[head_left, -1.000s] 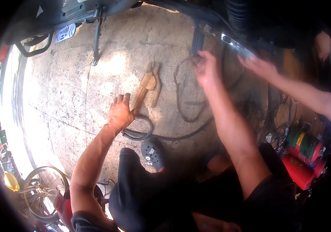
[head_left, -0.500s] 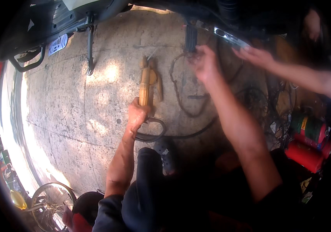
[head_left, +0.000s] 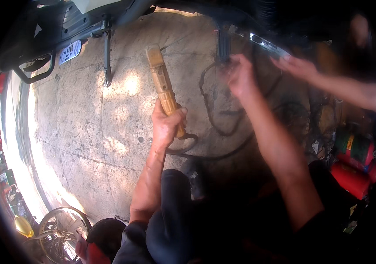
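Note:
My left hand [head_left: 165,126] is wrapped around the ribbed grip of a yellow welding electrode holder [head_left: 158,72], thumb on its right side. The holder tilts with its head up and to the left. A thin rod seems to run from its head toward the upper right. From its lower end a dark cable [head_left: 223,154] curves off across the floor. My right hand [head_left: 242,79] is raised beside a black ribbed footrest [head_left: 223,46] under a vehicle; its fingers are bent and blurred, and I cannot tell if it touches the footrest.
Another person's hand [head_left: 300,68] reaches in from the right against a shiny metal bar [head_left: 269,46]. A kickstand [head_left: 107,61] hangs from the vehicle's frame. Thinner cord [head_left: 205,94] loops on the concrete floor. Red cylinders [head_left: 350,178] are at right, a spoked wheel [head_left: 62,233] lower left.
My left hand has turned the electrode holder, so its head has swung up and left and its broad side shows. My right hand stays close to the footrest. The view has shifted slightly.

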A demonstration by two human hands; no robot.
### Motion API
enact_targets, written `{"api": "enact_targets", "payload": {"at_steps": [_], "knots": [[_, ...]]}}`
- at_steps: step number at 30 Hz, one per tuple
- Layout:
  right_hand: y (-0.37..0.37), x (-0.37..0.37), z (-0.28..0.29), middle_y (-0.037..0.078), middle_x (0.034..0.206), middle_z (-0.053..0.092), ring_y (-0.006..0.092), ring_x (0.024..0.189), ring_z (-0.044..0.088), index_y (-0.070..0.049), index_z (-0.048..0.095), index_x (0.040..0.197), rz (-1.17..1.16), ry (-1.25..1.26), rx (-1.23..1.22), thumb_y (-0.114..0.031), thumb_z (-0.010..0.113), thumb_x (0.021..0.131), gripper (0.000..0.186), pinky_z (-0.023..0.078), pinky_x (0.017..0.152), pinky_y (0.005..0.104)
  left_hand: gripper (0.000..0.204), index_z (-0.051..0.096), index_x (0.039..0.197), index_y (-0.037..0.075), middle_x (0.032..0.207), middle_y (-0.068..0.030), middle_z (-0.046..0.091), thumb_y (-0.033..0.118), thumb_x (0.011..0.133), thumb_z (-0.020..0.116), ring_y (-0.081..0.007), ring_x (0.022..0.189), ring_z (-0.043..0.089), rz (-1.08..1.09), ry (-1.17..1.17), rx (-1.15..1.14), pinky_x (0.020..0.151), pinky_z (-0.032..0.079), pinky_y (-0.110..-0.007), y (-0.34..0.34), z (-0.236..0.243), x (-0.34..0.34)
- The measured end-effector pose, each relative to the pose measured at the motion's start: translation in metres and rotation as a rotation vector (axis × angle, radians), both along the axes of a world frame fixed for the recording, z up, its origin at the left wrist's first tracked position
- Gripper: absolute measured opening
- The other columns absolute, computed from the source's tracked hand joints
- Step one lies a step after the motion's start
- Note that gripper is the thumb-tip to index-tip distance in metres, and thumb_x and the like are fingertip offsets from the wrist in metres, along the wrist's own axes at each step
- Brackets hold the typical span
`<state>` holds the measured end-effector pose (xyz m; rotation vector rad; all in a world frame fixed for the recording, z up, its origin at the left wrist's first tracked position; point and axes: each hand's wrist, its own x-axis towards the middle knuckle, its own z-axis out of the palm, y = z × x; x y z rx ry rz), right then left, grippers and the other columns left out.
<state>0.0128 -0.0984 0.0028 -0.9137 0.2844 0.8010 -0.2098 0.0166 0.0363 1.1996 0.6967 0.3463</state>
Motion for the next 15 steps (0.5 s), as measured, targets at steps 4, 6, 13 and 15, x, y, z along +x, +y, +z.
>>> {"api": "enact_targets", "payload": {"at_steps": [4, 6, 13, 15], "knots": [[0.004, -0.003, -0.003, 0.005, 0.092, 0.052, 0.0206, 0.087, 0.051, -0.011, 0.057, 0.091, -0.050, -0.027, -0.004, -0.028, 0.064, 0.076, 0.024, 0.045, 0.078, 0.0387, 0.044, 0.047, 0.121, -0.003, 0.075, -0.0067, 0.060, 0.009, 0.083, 0.066, -0.0124, 0.056, 0.055, -0.008, 0.121, 0.256, 0.051, 0.047, -0.028, 0.011, 0.006, 0.014], [0.005, 0.001, -0.007, 0.005, 0.092, 0.052, 0.0206, 0.087, 0.051, -0.010, 0.058, 0.091, -0.049, -0.032, 0.004, -0.028, 0.064, 0.076, 0.024, 0.045, 0.077, 0.0389, 0.045, 0.047, 0.121, -0.003, 0.077, -0.0083, 0.061, 0.011, 0.083, 0.066, -0.0158, 0.061, 0.057, -0.045, 0.108, 0.344, 0.056, 0.048, -0.029, 0.012, 0.005, 0.024], [0.006, 0.000, -0.007, 0.011, 0.091, 0.059, 0.0243, 0.085, 0.056, -0.007, 0.057, 0.094, -0.072, -0.014, -0.024, -0.026, 0.060, 0.079, 0.024, 0.047, 0.080, 0.0404, 0.061, 0.042, 0.130, -0.002, 0.088, -0.0265, 0.066, 0.038, 0.089, 0.062, -0.0431, 0.085, 0.065, -0.159, 0.210, 0.801, 0.072, 0.051, -0.045, -0.005, 0.001, 0.052], [0.006, -0.003, -0.002, 0.011, 0.091, 0.059, 0.0247, 0.085, 0.056, -0.007, 0.057, 0.094, -0.067, -0.015, -0.024, -0.026, 0.060, 0.079, 0.025, 0.047, 0.080, 0.0399, 0.060, 0.041, 0.131, -0.002, 0.084, -0.0258, 0.066, 0.037, 0.089, 0.061, -0.0433, 0.082, 0.065, -0.139, 0.206, 0.830, 0.070, 0.051, -0.046, -0.011, 0.001, 0.056]]}}
